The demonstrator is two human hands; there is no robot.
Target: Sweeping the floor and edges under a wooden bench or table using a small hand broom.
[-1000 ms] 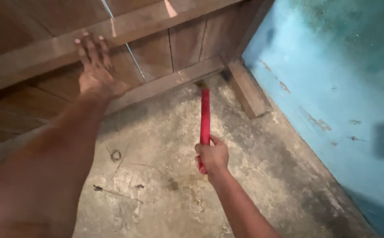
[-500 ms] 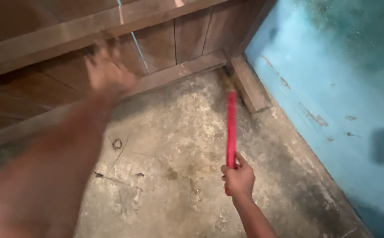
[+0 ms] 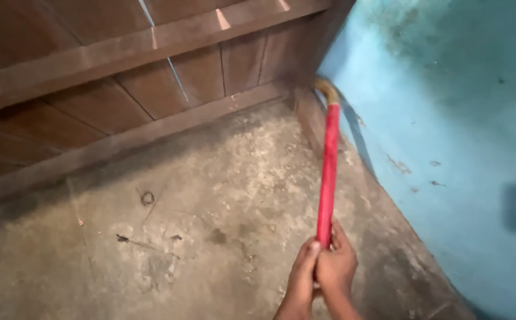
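Note:
Both of my hands grip the bottom end of a red-handled hammer point(image 3: 329, 166). My left hand point(image 3: 303, 278) is wrapped around the handle just beside my right hand point(image 3: 339, 268). The handle runs up and away from me. Its worn head point(image 3: 327, 90) sits at the corner where the wooden plank wall point(image 3: 121, 77) meets the blue wall point(image 3: 447, 118), above a short wooden block point(image 3: 310, 118) lying on the floor.
A rough concrete floor point(image 3: 210, 207) carries a small wire ring point(image 3: 147, 197) and scraps of debris. A horizontal wooden rail point(image 3: 151, 38) crosses the planks, and a lower rail point(image 3: 139, 136) runs along the floor.
My left hand left the wooden rail and came down to join the right on the handle. The hammer swung right, from the lower rail to the corner by the blue wall.

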